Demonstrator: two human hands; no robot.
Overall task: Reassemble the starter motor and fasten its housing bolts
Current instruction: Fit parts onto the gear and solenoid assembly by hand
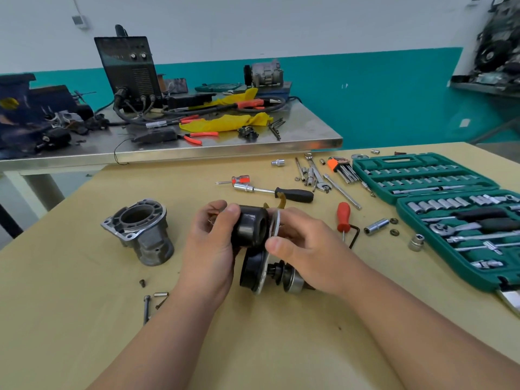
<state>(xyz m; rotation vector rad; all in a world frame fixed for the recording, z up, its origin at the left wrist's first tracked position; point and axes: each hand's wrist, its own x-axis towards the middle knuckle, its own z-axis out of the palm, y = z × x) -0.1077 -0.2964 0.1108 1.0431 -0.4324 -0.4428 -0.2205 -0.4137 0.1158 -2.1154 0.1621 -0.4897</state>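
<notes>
Both hands hold the starter motor's black inner assembly (251, 230) just above the wooden table (84, 319). My left hand (209, 249) grips its upper black cylinder from the left, thumb on top. My right hand (302, 249) pinches the silver plate (275, 223) at the cylinder's right edge. Below hangs a second black round body with a pinion gear (291, 278) pointing right. The grey aluminium nose housing (140, 230) stands apart at the left, open end up. A long bolt (146, 308), a pin (161, 294) and a small screw (142, 282) lie left of my left forearm.
An open green socket set (439, 198) fills the right side. Screwdrivers (343, 218), a black-handled driver (292, 194), wrenches, hex keys (342, 168) and loose sockets (375, 226) lie behind and right of the hands. A cluttered steel bench (225, 144) stands beyond the table.
</notes>
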